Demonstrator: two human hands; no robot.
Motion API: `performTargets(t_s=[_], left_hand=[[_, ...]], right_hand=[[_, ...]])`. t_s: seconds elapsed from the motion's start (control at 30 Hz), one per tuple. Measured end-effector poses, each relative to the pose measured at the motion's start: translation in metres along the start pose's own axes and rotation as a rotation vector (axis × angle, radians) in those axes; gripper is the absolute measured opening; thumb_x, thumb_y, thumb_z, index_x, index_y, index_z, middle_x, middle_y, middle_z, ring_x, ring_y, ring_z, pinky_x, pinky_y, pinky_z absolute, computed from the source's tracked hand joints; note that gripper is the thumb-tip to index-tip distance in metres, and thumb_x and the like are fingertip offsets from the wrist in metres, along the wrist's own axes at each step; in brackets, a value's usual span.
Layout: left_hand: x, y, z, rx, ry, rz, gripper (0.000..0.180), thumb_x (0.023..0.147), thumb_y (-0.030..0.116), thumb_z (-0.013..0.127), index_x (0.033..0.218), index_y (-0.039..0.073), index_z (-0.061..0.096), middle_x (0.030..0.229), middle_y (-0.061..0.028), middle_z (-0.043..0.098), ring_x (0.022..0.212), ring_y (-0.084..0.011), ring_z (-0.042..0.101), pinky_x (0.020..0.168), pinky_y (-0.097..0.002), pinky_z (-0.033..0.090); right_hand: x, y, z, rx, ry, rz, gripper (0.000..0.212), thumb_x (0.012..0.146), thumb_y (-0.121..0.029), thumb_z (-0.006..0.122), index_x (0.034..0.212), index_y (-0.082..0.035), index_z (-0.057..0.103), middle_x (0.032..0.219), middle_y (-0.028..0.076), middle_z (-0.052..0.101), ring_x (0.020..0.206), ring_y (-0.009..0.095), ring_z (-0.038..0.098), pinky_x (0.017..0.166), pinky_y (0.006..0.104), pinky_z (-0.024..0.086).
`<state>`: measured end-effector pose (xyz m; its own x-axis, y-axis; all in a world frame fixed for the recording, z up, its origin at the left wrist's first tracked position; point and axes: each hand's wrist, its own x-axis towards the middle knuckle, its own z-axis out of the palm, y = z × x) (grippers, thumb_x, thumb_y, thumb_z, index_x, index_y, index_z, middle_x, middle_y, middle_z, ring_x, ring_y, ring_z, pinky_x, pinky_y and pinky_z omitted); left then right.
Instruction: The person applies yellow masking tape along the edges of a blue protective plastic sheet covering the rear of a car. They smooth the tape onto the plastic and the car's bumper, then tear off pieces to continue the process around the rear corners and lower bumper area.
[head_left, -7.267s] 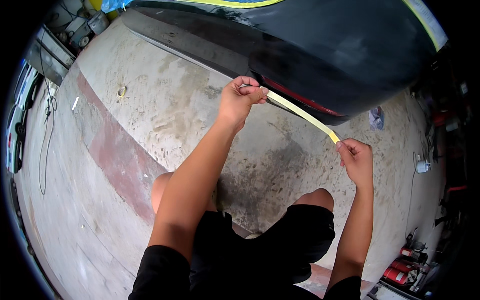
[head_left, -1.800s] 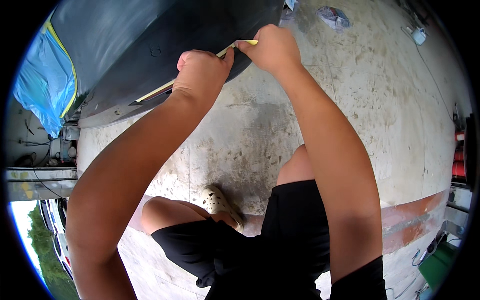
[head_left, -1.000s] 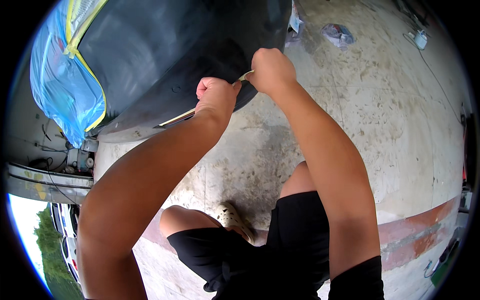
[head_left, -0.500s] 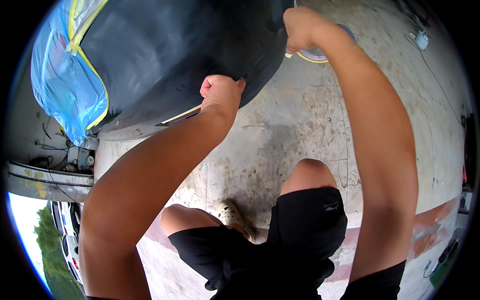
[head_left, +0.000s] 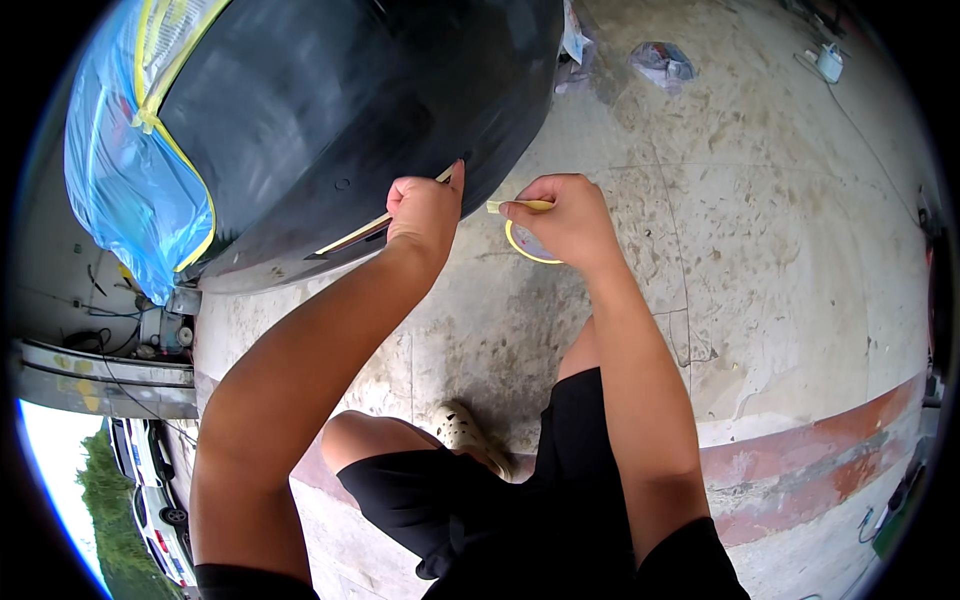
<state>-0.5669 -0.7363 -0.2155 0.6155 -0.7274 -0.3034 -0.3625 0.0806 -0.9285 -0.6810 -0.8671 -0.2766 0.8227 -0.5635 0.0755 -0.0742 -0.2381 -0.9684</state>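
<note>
A large dark, curved car panel fills the upper left, with a strip of yellow masking tape lying along a slot low on it. My left hand is closed against the panel, fingers curled and thumb pointing up. The strip passes under it and shows again beside the thumb. To its right, off the panel, my right hand pinches a roll of masking tape, with a short loose end sticking out toward the panel. The roll hangs below the fingers, partly hidden by the hand.
Blue plastic sheeting edged with yellow tape covers the panel's left side. A crumpled plastic bundle lies on the stained concrete floor. Farther right stands a small white container with a cord. Parked cars show outside at lower left.
My right hand has come down and left from the panel's far right edge, bringing the tape roll close to my left hand. My left hand has shifted slightly left.
</note>
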Motion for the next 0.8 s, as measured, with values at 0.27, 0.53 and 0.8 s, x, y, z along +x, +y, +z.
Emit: performTargets(t_s=[0.27, 0.53, 0.8], left_hand=[[0.013, -0.028, -0.038, 0.102, -0.233, 0.129, 0.102, 0.073, 0.023, 0.076, 0.162, 0.021, 0.027, 0.062, 0.0093, 0.05, 0.051, -0.0109, 0.047, 0.046, -0.0288, 0.033], [0.011, -0.033, -0.023, 0.134, -0.198, 0.142, 0.11, 0.075, 0.036, 0.08, 0.164, 0.022, 0.016, 0.069, 0.0087, 0.057, 0.054, -0.0125, 0.051, 0.049, -0.0313, 0.036], [-0.005, -0.019, 0.005, -0.022, -0.06, 0.048, 0.11, 0.076, 0.016, 0.073, 0.164, 0.015, 0.009, 0.066, 0.004, 0.056, 0.053, -0.0131, 0.051, 0.046, -0.0329, 0.034]], right_hand=[[-0.029, 0.053, 0.05, 0.519, 0.013, 0.152, 0.023, 0.085, -0.021, 0.082, 0.09, 0.0, 0.076, 0.072, -0.002, 0.065, 0.061, 0.006, 0.051, 0.054, 0.0256, 0.038], [-0.032, 0.067, 0.036, 0.638, 0.028, 0.275, 0.022, 0.085, -0.023, 0.083, 0.088, -0.003, 0.075, 0.07, -0.006, 0.058, 0.057, 0.004, 0.038, 0.048, 0.0244, 0.026], [-0.035, 0.061, 0.039, 0.68, -0.018, 0.306, 0.028, 0.088, -0.028, 0.079, 0.087, 0.0, 0.076, 0.077, 0.003, 0.07, 0.073, 0.01, 0.06, 0.067, 0.0277, 0.045]])
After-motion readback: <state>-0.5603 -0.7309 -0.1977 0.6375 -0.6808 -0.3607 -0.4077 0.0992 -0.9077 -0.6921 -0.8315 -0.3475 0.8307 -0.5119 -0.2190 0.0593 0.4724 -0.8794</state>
